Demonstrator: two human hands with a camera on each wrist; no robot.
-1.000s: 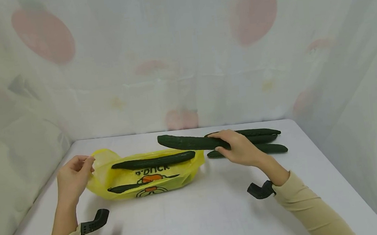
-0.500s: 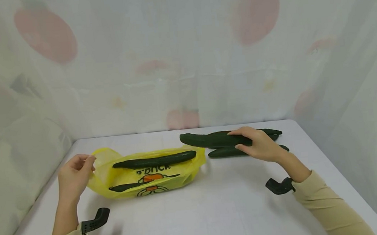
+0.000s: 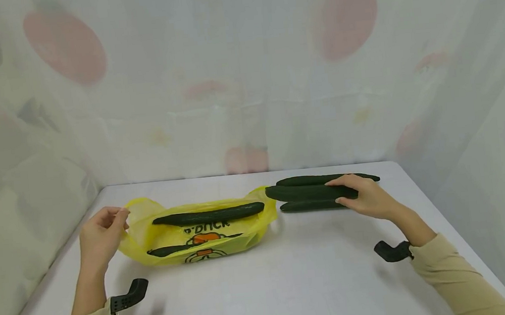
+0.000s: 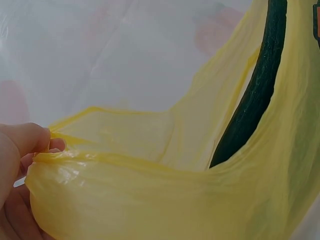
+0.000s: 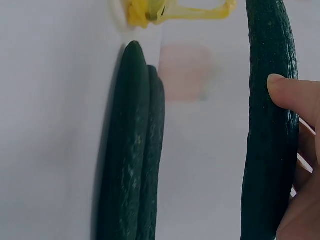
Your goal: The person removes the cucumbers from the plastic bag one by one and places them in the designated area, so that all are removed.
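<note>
Carried rightward since the earlier head views, the cucumber in the right hand now hangs just over the two loose cucumbers near the table's far right edge, away from the bag mouth. The thumb and curled fingers wrap its right end, a firm hold round the body; the right wrist view shows a gap between it and the pair lying touching side by side on the table. The left hand has not shifted: near the left edge it pinches the rim of the yellow plastic bag, thumb against fingers over the thin film, as the left wrist view confirms.

To set the held cucumber down well, judgement suggests lowering it level and parallel to the pair, letting it rest against them so it cannot roll, and loosening the fingers only once its weight is borne. The pinch on the bag rim should stay light, since the film is likely to stretch or drag the bag.

One bagged cucumber lies across the bag's upper fold, and a second dark length shows through the printed side.

Beneath all lies a plain white table, matte and level. Beyond its far edge and along both sides hangs a pale translucent curtain printed with large soft red fruit shapes.
</note>
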